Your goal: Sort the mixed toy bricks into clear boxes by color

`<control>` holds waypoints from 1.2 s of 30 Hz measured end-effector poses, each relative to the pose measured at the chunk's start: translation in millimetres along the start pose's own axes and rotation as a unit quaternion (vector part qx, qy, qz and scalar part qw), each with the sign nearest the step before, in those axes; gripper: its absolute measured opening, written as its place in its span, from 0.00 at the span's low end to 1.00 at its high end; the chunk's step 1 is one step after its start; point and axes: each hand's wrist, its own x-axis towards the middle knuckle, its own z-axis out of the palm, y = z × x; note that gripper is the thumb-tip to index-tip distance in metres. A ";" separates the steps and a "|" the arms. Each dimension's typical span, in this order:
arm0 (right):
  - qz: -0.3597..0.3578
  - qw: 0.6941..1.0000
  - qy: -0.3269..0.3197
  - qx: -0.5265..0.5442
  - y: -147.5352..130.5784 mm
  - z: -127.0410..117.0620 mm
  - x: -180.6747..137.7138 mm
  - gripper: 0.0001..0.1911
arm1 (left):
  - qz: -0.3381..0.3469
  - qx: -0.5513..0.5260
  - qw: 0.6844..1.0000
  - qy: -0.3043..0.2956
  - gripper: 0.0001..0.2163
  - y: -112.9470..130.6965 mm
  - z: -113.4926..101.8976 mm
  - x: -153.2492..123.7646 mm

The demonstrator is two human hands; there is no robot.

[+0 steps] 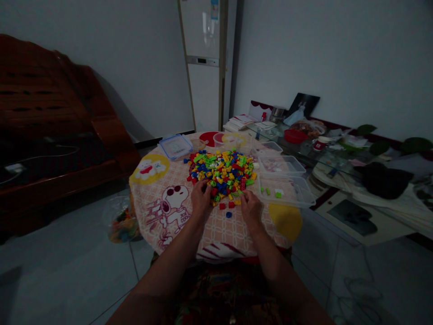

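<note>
Head view: bricks [225,172] lie heaped on the tabletop [219,237], the left hand [200,198] and right hand [251,207] curled at its near edge; whether either grips one, I cannot tell. Light pinches should part single bricks cleanly.

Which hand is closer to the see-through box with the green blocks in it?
Right. The right hand is just left of the box; the left hand is farther left, beside the block pile.

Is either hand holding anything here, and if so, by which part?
It cannot be told: the left hand and right hand are at the near edge of the toy building bricks, but the view is too dark to show any hold.
</note>
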 end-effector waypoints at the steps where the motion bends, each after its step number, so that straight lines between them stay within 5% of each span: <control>1: 0.005 1.000 0.009 0.021 0.3 0.1 0.0 0.13 | 0.001 0.001 1.000 0.002 0.12 0.2 0.2 0.2; 8: 0.074 0.984 0.090 0.135 -2.7 -13.6 8.5 0.16 | 0.008 0.014 1.000 -0.003 0.12 1.7 -1.1 1.5; 14: 0.116 0.967 0.192 0.122 14.2 -49.7 35.5 0.18 | -0.003 0.031 0.999 -0.014 0.14 2.7 -1.5 0.8; 18: 0.116 0.966 0.196 0.119 16.9 -55.4 37.9 0.20 | -0.002 0.038 0.999 -0.014 0.13 3.7 -1.0 1.0; 24: 0.017 0.996 0.037 0.081 -11.6 -28.8 14.7 0.15 | 0.002 0.042 0.999 -0.012 0.13 3.8 -1.7 1.4; 29: 0.030 0.987 -0.139 -0.078 -24.3 -19.4 7.8 0.14 | -0.006 0.050 0.999 -0.015 0.14 5.1 -1.9 1.8; 36: 0.058 0.958 -0.210 -0.184 -28.8 -17.7 17.0 0.17 | -0.012 0.055 0.998 -0.013 0.14 6.9 -1.7 0.5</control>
